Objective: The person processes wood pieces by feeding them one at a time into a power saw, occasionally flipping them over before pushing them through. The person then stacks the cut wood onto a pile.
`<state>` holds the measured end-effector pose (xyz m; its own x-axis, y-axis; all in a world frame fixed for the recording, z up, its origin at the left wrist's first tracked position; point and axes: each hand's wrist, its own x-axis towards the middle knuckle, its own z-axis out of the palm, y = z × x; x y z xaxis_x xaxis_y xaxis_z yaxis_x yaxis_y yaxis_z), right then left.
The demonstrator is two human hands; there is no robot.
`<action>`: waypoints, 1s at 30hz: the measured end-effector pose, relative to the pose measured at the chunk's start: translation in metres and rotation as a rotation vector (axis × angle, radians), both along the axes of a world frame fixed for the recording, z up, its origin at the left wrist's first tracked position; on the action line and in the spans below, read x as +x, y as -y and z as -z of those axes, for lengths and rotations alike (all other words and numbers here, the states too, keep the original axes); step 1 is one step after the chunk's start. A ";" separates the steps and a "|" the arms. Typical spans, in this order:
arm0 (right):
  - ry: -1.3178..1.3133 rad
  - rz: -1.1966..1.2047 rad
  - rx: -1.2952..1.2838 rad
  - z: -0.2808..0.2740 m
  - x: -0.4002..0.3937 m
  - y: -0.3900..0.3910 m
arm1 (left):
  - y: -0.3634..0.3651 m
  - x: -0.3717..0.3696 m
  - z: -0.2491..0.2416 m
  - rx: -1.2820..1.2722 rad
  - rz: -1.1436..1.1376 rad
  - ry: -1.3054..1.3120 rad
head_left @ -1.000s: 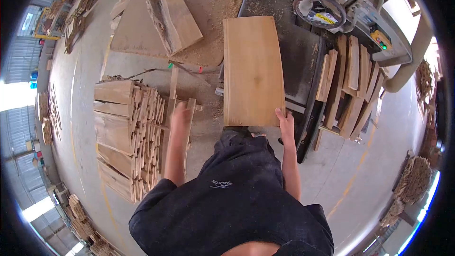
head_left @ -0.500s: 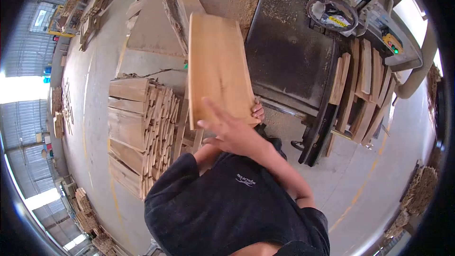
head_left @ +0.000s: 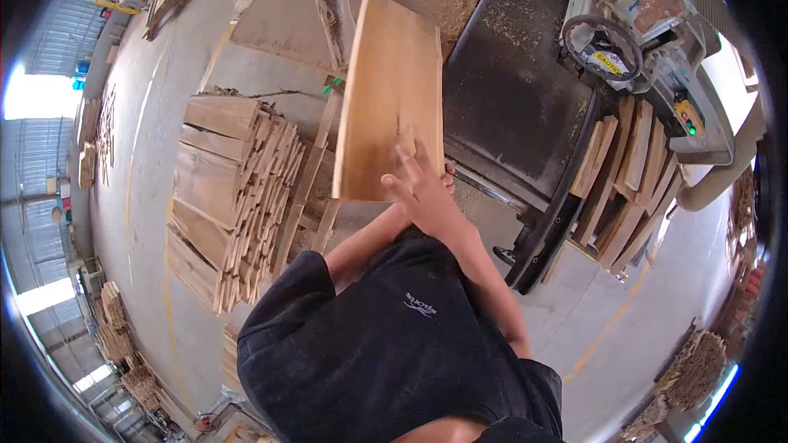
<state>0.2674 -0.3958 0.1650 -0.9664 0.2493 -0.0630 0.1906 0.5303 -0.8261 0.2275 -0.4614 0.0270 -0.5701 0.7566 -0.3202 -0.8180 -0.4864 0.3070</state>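
A long, pale wooden board (head_left: 392, 74) is held up in front of my body, its broad face toward me and its lower end close to my chest. My left forearm passes under the board. The fingers of my left hand (head_left: 449, 175) curl round its right edge near the bottom, and the rest of that hand is hidden behind the wood. Over the lower face of the board is my right hand (head_left: 425, 193), fingers spread and holding nothing. A dark knot mark shows just above its fingertips.
Left of me is a stack of rough boards (head_left: 209, 172). To the right lies a dark machine bed (head_left: 517, 90) strewn with sawdust, with a handwheel (head_left: 602, 47) and a control box (head_left: 688, 117). More cut boards (head_left: 628, 172) lean beyond its rail.
My right hand has moved from the board's lower left corner up and right across its face. The board has tilted, its top leaning further right, and the view has shifted.
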 end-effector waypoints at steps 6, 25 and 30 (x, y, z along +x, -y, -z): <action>0.045 0.171 -0.507 -0.059 0.033 -0.031 | 0.025 -0.011 0.043 -0.427 0.051 -0.535; -0.158 1.129 -1.211 0.182 0.218 0.001 | -0.002 0.017 0.018 -1.267 0.301 -1.229; -0.430 1.263 -1.574 0.193 0.220 -0.018 | -0.066 0.019 0.025 -1.383 0.060 -1.547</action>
